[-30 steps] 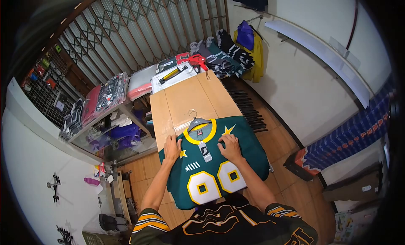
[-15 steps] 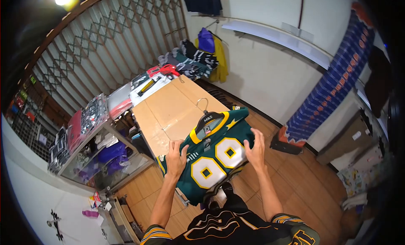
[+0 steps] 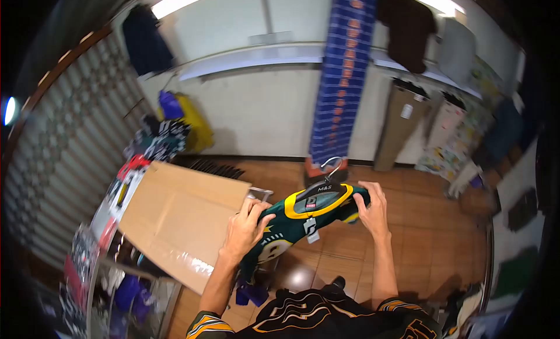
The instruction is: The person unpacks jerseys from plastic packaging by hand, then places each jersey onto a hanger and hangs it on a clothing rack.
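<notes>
A dark green jersey (image 3: 281, 225) with a yellow collar and a white number hangs on a black M&S hanger (image 3: 322, 190) in front of me. My left hand (image 3: 248, 227) is closed on the shoulder at its left side, thumb towards the collar. At the opposite shoulder, my right hand (image 3: 373, 209) pinches the fabric between thumb and fingers. A paper tag (image 3: 311, 229) dangles below the collar. The hanger's metal hook points up and away from me, held by neither hand. Folds hide most of the number and the lower part.
To the left is a table topped with brown cardboard (image 3: 186, 216), with piled clothes behind it. A glass case (image 3: 131, 298) stands at the lower left. Ahead are a blue patterned column (image 3: 343, 76), a wall shelf (image 3: 251, 59) and hanging trousers (image 3: 399, 123). Tiled floor lies below.
My view has turned right, from the table towards the column and hanging clothes. The jersey has come off above the tabletop with both hands still at its shoulders, and its front is now tilted and folded.
</notes>
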Motion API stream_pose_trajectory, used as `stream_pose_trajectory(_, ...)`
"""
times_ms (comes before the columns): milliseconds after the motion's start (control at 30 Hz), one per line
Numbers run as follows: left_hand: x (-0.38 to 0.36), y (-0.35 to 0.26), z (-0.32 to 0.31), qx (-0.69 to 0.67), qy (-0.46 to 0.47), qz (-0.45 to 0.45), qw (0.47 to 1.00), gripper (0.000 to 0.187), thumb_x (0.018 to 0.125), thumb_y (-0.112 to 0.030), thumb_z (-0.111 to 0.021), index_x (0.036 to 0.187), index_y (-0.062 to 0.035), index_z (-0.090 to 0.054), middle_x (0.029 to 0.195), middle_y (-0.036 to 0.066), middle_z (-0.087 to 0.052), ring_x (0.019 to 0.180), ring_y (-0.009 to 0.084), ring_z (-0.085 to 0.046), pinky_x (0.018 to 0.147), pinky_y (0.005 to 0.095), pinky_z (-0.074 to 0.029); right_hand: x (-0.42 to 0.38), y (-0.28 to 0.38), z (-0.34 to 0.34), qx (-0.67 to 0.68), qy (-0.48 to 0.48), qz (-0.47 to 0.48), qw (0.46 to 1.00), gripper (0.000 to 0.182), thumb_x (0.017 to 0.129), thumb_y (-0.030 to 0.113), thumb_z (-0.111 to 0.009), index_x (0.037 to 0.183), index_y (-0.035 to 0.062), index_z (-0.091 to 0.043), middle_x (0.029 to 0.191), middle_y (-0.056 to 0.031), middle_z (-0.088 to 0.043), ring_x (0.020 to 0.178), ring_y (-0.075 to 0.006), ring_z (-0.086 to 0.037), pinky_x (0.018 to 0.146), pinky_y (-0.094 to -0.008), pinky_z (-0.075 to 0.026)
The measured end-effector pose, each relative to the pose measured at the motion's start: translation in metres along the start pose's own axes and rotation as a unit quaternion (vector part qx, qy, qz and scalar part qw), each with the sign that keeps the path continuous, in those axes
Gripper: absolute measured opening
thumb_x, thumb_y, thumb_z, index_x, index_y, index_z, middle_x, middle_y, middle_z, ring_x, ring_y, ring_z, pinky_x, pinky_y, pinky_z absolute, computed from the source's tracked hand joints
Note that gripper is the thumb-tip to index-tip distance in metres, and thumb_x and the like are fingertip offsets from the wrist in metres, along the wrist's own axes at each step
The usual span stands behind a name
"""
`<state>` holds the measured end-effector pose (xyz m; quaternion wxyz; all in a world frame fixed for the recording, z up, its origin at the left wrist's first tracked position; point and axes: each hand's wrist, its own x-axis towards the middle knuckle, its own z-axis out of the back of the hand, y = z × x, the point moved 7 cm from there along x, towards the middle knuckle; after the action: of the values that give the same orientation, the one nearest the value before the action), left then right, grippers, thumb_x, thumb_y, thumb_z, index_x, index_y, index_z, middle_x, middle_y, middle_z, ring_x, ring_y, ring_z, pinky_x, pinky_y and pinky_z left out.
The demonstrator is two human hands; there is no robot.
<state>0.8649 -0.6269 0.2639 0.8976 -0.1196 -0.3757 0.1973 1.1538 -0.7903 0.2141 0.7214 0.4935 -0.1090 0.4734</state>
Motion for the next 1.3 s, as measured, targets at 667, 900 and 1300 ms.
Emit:
stream_pose_trajectory(667,0.117,-0.346,-0.416,-0.345,0.278,-0.198,0.874,0.025,0.090,-0.017,-0.075,0.108,-0.0047,-0.065,0.104,0.012,-0.063,0.088,0.0342,-0.067,0.074,0.0411,-0.055,-0.199,-0.188,0.404,-0.386,-0.224,-0.271,0.853,0.023,0.085,0.022,-0.076,0.099,0.0059,-0.067,0.090,-0.0110,-0.063,0.087,-0.0319,-0.059,0.079,-0.0419,-0.043)
stream_pose_trajectory(900,0.136,-0.453,-0.510,-0.391,0.302,-0.286,0.821,0.024,0.090,-0.022,-0.075,0.107,-0.0075,-0.065,0.105,0.010,-0.064,0.087,0.0364,-0.067,0.070,0.0428,-0.054,-0.240,-0.214,0.463,-0.456,-0.282,-0.331,0.776,0.027,0.087,0.023,-0.076,0.103,0.0056,-0.065,0.092,-0.0111,-0.060,0.090,-0.0314,-0.056,0.085,-0.0426,-0.041)
stream_pose_trajectory(1300,0.184,-0.655,-0.662,-0.479,0.397,-0.369,0.690,0.026,0.090,-0.022,-0.076,0.107,-0.0045,-0.066,0.103,0.012,-0.065,0.092,0.0366,-0.067,0.074,0.0412,-0.054,-0.255,-0.290,0.570,-0.573,-0.364,-0.418,0.604,0.025,0.087,0.018,-0.075,0.105,0.0045,-0.064,0.097,-0.0119,-0.060,0.096,-0.0322,-0.055,0.094,-0.0460,-0.039)
